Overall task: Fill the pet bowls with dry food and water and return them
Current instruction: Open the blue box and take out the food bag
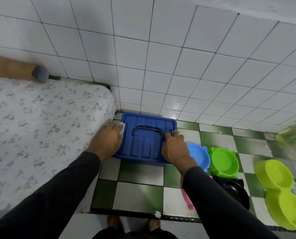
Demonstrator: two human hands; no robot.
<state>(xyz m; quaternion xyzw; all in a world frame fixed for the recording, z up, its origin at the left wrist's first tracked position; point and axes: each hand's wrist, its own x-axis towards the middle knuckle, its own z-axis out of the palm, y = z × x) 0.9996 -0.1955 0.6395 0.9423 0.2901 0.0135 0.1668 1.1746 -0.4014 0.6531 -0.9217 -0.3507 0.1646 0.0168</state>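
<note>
Head view: at frame centre, the left hand (109,137) and right hand (175,148) press on the side latches of a blue lidded box (143,144), fingers curled on them. Blue bowl (198,156), green bowl (224,162) and yellow-green double bowl (281,192) lie on the floor, right.

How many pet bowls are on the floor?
5: a blue bowl beside the box, a green bowl next to it, a black bowl, a pink bowl mostly hidden under the sleeve, and a yellow-green double bowl far right.
</note>
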